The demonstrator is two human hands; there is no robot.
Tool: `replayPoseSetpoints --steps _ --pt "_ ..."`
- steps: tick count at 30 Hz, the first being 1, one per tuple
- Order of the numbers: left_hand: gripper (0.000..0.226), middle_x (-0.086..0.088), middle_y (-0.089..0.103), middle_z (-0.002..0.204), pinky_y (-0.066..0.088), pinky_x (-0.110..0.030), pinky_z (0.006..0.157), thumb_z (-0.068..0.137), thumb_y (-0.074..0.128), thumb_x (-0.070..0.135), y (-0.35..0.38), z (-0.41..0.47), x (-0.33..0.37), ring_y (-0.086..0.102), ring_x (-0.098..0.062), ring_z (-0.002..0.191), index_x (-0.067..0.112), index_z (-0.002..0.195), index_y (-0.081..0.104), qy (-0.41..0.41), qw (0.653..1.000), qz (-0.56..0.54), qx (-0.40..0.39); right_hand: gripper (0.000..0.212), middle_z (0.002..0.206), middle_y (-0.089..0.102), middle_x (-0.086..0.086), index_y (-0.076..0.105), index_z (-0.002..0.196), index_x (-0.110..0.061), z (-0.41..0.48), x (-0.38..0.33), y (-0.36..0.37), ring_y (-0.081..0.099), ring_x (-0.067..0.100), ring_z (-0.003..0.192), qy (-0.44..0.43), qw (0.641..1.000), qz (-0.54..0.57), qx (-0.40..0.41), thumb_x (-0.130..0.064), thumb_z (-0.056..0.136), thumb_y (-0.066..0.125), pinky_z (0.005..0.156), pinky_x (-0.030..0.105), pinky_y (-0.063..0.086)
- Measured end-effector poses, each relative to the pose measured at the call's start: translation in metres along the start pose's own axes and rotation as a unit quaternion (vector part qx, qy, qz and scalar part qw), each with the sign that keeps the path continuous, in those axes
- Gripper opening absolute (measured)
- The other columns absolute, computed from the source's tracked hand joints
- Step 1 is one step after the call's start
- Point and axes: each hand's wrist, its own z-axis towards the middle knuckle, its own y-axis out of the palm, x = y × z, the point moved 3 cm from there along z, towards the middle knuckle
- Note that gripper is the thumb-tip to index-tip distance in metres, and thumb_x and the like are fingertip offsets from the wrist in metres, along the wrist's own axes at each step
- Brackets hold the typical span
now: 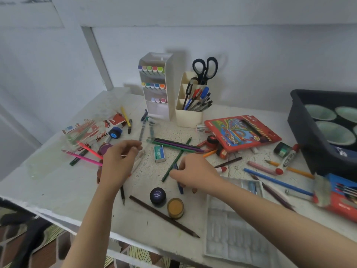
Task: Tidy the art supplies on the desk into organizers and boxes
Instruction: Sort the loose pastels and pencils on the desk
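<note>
Beneath the right hand [193, 176], a blue pencil [181, 188], tight inside its closed grip.

marker rack [158, 86] left of pen holder [188, 117]; scissors [205, 69] in it | bin [301, 128] far right

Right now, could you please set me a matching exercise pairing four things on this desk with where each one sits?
Things:
1. black-handled scissors
2. pale green round bowls
3. small dark round paint jar
4. red flat cardboard pencil box

Places:
A. beside the yellow-lidded jar, near the desk's front edge
B. upright in the cream plastic pen holder
C. flat on the desk, right of the pen holder
D. inside the dark plastic bin

Pairs: 1-B, 2-D, 3-A, 4-C
</note>
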Motion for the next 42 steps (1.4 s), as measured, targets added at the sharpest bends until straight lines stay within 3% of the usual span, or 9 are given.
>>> replayPoseSetpoints --steps 5,8,12,20,23,26,29,36,42 --pt "0.023 0.011 0.069 0.09 0.041 -0.003 0.069 0.092 0.053 0.006 0.025 -0.005 0.021 0.061 0.009 0.083 0.025 0.099 0.066 0.024 0.998 -0.023 -0.055 0.018 0.05 0.062 -0.005 0.061 0.075 -0.012 -0.017 0.02 -0.032 0.051 0.003 0.035 -0.013 0.991 0.117 0.067 -0.029 0.078 0.059 0.035 0.02 0.041" --pt "0.023 0.012 0.069 0.089 0.04 -0.001 0.067 0.092 0.053 0.006 0.044 -0.008 0.034 0.06 0.011 0.083 0.023 0.098 0.067 0.04 0.995 -0.026 -0.09 0.008 0.06 0.065 0.0 0.055 0.076 -0.021 -0.036 0.041 -0.05 0.064 0.017 0.054 -0.02 0.984 0.14 0.111 -0.027 0.075 0.06 0.037 0.026 0.047" --pt "0.024 0.016 0.067 0.089 0.041 -0.006 0.068 0.091 0.054 0.01 0.071 -0.012 0.051 0.058 0.008 0.084 0.03 0.093 0.066 0.078 0.985 -0.013 -0.156 0.011 0.066 0.064 -0.005 0.052 0.074 -0.028 -0.063 0.069 -0.068 0.058 0.011 0.053 -0.029 0.979 0.108 0.171 -0.022 0.074 0.062 0.047 0.034 0.053" --pt "0.03 0.025 0.065 0.092 0.037 -0.002 0.071 0.083 0.066 0.018 0.116 -0.037 0.073 0.056 0.01 0.091 0.047 0.088 0.06 0.168 0.936 0.038 -0.308 0.021 0.068 0.062 -0.018 0.054 0.076 -0.028 -0.111 0.112 -0.072 0.06 0.003 0.054 -0.03 0.954 0.133 0.267 -0.008 0.077 0.063 0.051 0.019 0.044" --pt "0.03 0.029 0.062 0.091 0.034 0.002 0.072 0.081 0.069 0.017 0.126 -0.045 0.077 0.054 0.01 0.091 0.043 0.092 0.064 0.197 0.92 0.063 -0.333 0.015 0.067 0.06 -0.017 0.056 0.08 -0.029 -0.125 0.113 -0.067 0.057 0.005 0.058 -0.044 0.954 0.048 0.293 -0.016 0.078 0.064 0.051 0.018 0.044" --pt "0.025 0.021 0.064 0.094 0.032 0.001 0.072 0.08 0.069 0.013 0.131 -0.046 0.078 0.051 0.015 0.089 0.025 0.102 0.07 0.208 0.918 0.071 -0.329 0.012 0.07 0.06 -0.012 0.058 0.081 -0.022 -0.13 0.106 -0.059 0.058 0.007 0.063 -0.069 0.947 -0.088 0.302 -0.014 0.079 0.068 0.052 0.03 0.048" --pt "0.023 0.024 0.062 0.092 0.032 0.002 0.071 0.081 0.069 0.014 0.13 -0.047 0.078 0.048 0.019 0.091 0.028 0.099 0.069 0.208 0.92 0.062 -0.326 0.019 0.068 0.058 -0.006 0.057 0.075 -0.017 -0.131 0.1 -0.052 0.056 0.016 0.06 -0.08 0.924 -0.209 0.311 -0.011 0.07 0.074 0.045 0.026 0.039" --pt "0.035 0.035 0.057 0.088 0.031 0.005 0.072 0.081 0.069 0.02 0.121 -0.045 0.076 0.046 0.023 0.091 0.051 0.085 0.055 0.205 0.926 0.076 -0.308 0.028 0.079 0.061 -0.013 0.061 0.082 -0.026 -0.134 0.098 -0.044 0.057 0.012 0.071 -0.078 0.932 -0.239 0.261 -0.039 0.063 0.078 0.048 0.022 0.04" --pt "0.033 0.034 0.057 0.09 0.032 0.004 0.073 0.08 0.07 0.019 0.116 -0.045 0.073 0.047 0.022 0.094 0.048 0.091 0.059 0.201 0.927 0.08 -0.306 0.047 0.102 0.061 -0.022 0.064 0.104 -0.034 -0.133 0.102 -0.043 0.056 0.003 0.09 -0.058 0.956 -0.184 0.219 -0.067 0.076 0.045 0.064 0.017 0.041"
